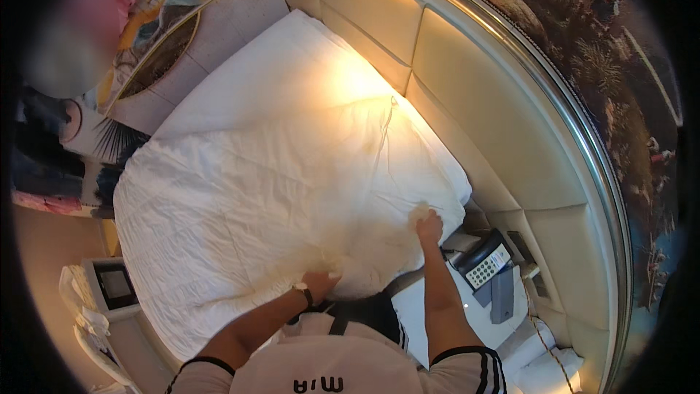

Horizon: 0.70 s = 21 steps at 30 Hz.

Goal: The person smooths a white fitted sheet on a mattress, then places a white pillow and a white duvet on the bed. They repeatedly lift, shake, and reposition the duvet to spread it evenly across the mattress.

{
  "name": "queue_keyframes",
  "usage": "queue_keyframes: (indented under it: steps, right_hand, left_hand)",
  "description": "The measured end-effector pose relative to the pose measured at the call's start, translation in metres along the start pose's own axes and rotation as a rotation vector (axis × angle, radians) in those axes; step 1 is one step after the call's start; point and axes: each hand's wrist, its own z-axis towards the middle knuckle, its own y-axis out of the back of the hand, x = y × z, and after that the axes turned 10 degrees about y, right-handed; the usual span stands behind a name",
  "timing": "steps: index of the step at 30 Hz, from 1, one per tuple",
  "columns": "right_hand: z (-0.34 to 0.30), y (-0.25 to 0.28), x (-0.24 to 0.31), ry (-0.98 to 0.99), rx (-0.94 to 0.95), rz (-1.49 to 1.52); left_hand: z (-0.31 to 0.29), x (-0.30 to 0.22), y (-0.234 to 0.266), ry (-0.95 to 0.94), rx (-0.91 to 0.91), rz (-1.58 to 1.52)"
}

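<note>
Closest to me, both forearms come up from the lower edge over a pale cap brim. My left hand [319, 283], with a dark wristwatch [304, 293] on the wrist, sits on the near edge of the white crumpled duvet [248, 197]; its fingers curl down into the fabric, clamped on a fold of it. My right hand [429, 226] is further up and to the right, at the duvet's near right corner, fingers together and pinching the cloth where it bunches. The two hands are well apart along the same edge.

The duvet lies spread over the white bed [292, 66], covering most of it, wrinkled all over, with a long crease running up toward the head end. Bright warm light falls on its far right part.

Just right of my right forearm is a white bedside surface [437, 314] carrying a dark desk telephone with a light keypad [483, 259] and a flat grey remote-like slab [502, 295], just beside each other. At lower left, a small grey screen panel [113, 284] sits just beside the bed.

Beyond the bed curves the cream padded headboard [467, 80], edged by a shiny metal rim. Further off at upper left, a person [65, 36] stands near the bed's far corner; I can't tell what their hands do.
</note>
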Motion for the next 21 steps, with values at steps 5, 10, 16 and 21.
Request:
queue_keyframes:
  steps: [5, 10, 16, 21]
  right_hand:
    - [0.108, 0.001, -0.001, 0.227, -0.310, -0.116]
    - [0.126, 0.026, 0.056, 0.054, -0.068, -0.127]
    - [0.150, -0.013, 0.055, 0.448, 0.066, -0.052]
    - [0.138, 0.090, 0.173, 0.902, -0.280, 0.132]
  left_hand:
    - [0.041, 0.022, -0.009, 0.016, 0.248, -0.293]
    - [0.084, 0.046, -0.024, 0.450, 0.287, -0.763]
    - [0.125, 0.064, -0.054, 0.443, 0.491, -1.288]
    - [0.078, 0.065, -0.005, 0.283, 0.490, -1.450]
